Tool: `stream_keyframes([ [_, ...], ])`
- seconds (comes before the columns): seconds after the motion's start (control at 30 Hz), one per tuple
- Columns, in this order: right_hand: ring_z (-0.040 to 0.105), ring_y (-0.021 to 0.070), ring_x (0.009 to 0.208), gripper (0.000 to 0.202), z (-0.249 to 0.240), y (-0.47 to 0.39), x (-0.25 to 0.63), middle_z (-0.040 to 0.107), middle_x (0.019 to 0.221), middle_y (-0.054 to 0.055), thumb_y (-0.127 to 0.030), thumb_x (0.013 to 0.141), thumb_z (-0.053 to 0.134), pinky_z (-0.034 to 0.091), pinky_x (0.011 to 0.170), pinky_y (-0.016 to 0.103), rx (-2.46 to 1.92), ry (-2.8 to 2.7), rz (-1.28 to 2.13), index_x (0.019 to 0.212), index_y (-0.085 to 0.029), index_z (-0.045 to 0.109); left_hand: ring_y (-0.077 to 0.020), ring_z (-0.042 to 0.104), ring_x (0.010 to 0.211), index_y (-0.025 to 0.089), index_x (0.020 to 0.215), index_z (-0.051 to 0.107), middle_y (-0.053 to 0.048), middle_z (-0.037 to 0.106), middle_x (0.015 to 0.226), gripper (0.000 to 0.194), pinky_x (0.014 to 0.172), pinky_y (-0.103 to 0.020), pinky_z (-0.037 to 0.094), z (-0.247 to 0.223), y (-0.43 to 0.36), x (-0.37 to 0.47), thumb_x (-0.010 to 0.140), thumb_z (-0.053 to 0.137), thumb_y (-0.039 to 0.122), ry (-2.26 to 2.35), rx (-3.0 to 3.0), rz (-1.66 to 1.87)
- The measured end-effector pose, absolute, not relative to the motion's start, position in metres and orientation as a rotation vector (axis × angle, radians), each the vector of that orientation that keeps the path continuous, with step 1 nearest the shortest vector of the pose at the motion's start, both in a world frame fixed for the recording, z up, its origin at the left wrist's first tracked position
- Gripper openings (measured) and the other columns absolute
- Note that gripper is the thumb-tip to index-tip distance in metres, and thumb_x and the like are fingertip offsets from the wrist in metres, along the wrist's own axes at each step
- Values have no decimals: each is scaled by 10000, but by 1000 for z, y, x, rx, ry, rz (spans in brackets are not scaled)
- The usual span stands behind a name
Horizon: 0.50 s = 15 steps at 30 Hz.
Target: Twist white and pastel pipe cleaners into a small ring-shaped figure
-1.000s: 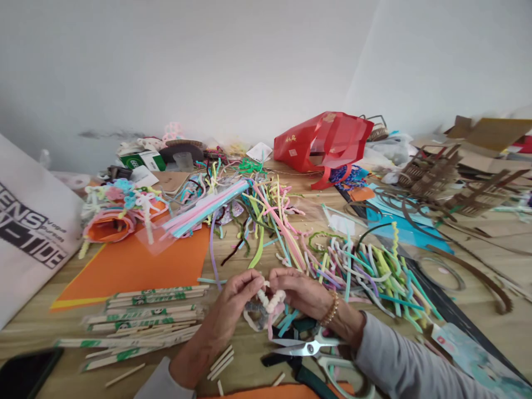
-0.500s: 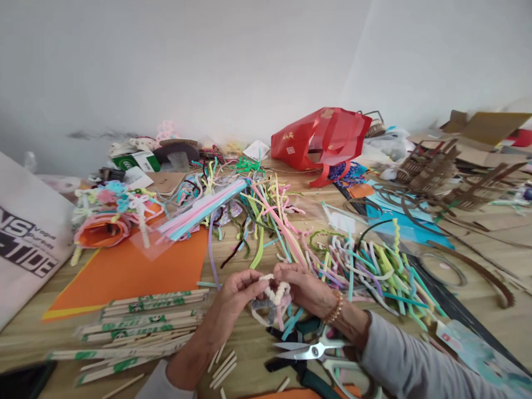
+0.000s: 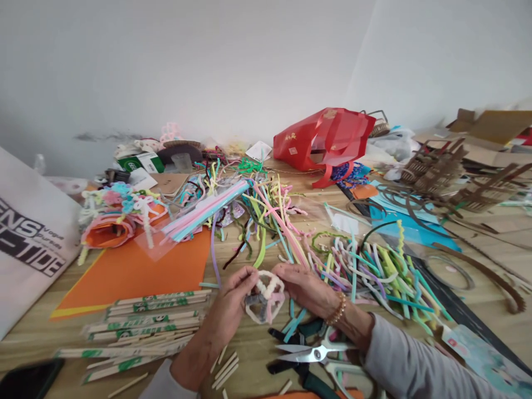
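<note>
Between my hands is a small round pipe-cleaner ring [image 3: 269, 286], white around the rim with white, grey and pink twisted pieces across its inside. My left hand [image 3: 236, 291] pinches its left edge between thumb and forefinger. On the opposite side, my right hand [image 3: 305, 285] grips the upper right rim, its fingertips partly hidden behind the hand. A beaded bracelet circles the right wrist. Scissors with pale handles [image 3: 319, 353] lie on the table below the right hand, over dark-handled pliers [image 3: 310, 379]. Short blue pipe-cleaner pieces [image 3: 296, 324] rest just under the ring.
Loose coloured pipe cleaners [image 3: 382, 266] spread to the right. Wrapped chopsticks [image 3: 145, 321] and orange sheets [image 3: 166, 266] lie left. A red bag [image 3: 299, 141] rests on its side near the wall. Small woven brown baskets [image 3: 436, 169] stand far right, and a phone-like dark object [image 3: 31, 379] lies lower left.
The ring has turned flatter toward me, so its round outline and inner spokes show more clearly. My hands have moved slightly apart to its sides. The whole view has shifted a little.
</note>
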State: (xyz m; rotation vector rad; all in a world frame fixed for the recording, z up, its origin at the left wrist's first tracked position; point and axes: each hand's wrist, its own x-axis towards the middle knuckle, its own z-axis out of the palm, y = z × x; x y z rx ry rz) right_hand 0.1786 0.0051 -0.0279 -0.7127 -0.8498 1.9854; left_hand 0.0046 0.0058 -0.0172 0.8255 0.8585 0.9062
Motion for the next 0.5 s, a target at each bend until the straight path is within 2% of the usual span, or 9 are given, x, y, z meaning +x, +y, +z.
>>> stream_keyframes([
  [0.13, 595, 108, 712, 238, -30, 7, 182, 632, 779, 14, -347, 780, 721, 463, 689, 235, -693, -841, 1992, 823, -124, 648, -102, 525, 571, 162, 779, 613, 21, 578, 650, 228, 553, -206, 447, -18, 9, 6, 682, 769, 296, 796, 686, 954],
  [0.23, 588, 107, 678, 251, -33, 8, 184, 641, 761, 12, -360, 772, 728, 455, 652, 233, -684, -846, 1992, 783, -128, 633, -100, 534, 586, 161, 789, 631, 18, 591, 663, 217, 571, -201, 446, -19, 10, 5, 679, 776, 278, 751, 680, 971],
  [0.33, 591, 105, 668, 269, -34, 7, 184, 646, 734, 9, -359, 741, 757, 439, 646, 224, -693, -858, 1970, 725, -126, 625, -109, 528, 603, 156, 793, 642, 8, 590, 677, 207, 579, -209, 439, -20, 9, 2, 725, 738, 326, 757, 758, 942],
  [0.5, 599, 103, 655, 273, -32, 2, 181, 655, 685, 14, -349, 723, 774, 436, 678, 226, -727, -940, 1967, 724, -101, 661, -105, 469, 602, 135, 677, 613, 12, 542, 631, 247, 599, -207, 404, -17, 6, -2, 771, 692, 349, 837, 1060, 777],
])
